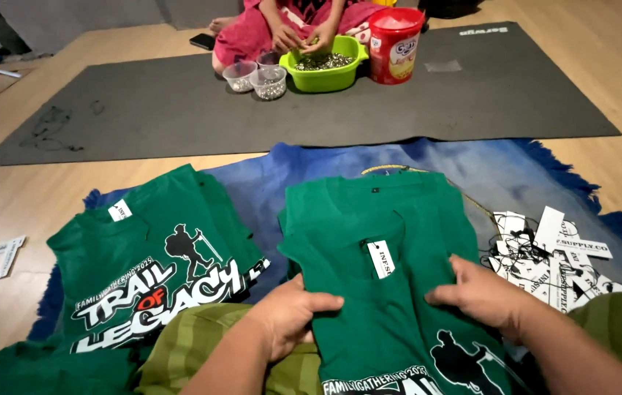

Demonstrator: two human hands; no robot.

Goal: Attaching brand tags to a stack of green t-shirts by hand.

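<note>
A green printed t-shirt (pixel 384 292) lies folded in front of me on a blue rug, with a white hang tag (pixel 381 258) on its chest. My left hand (pixel 287 316) grips the shirt's left folded edge. My right hand (pixel 480 292) rests flat on its right side, fingers spread and pressing the cloth. A stack of matching green shirts (pixel 146 267) with a white and red print lies to the left.
A pile of white tags with black strings (pixel 552 260) sits on the blue rug (pixel 472 175) at right. Beyond a grey mat (pixel 179 110), another person sorts small pieces in a green basin (pixel 324 64), beside two clear cups (pixel 256 77) and a red tub (pixel 395 45).
</note>
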